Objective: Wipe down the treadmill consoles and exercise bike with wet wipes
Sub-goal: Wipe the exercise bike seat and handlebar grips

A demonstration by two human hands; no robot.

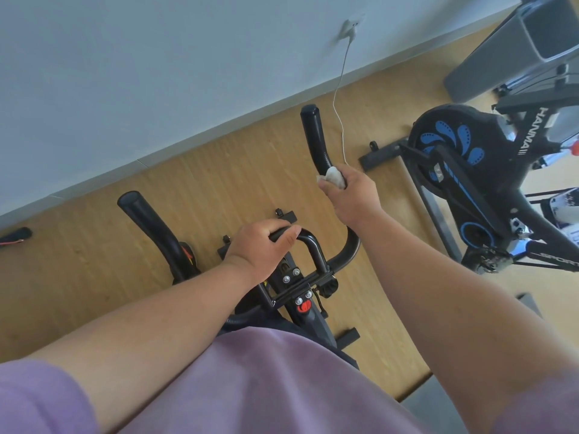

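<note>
Head view. The left hand [261, 245] curls around the centre loop of the exercise bike handlebar [313, 245]. At two o'clock from it, the right hand [349, 189] grips a crumpled white wet wipe [333, 177] wrapped against the right handlebar horn [315, 136]. The left horn [150, 223] lies at nine o'clock, untouched. A second bike [470, 170] stands at three o'clock, well apart.
</note>
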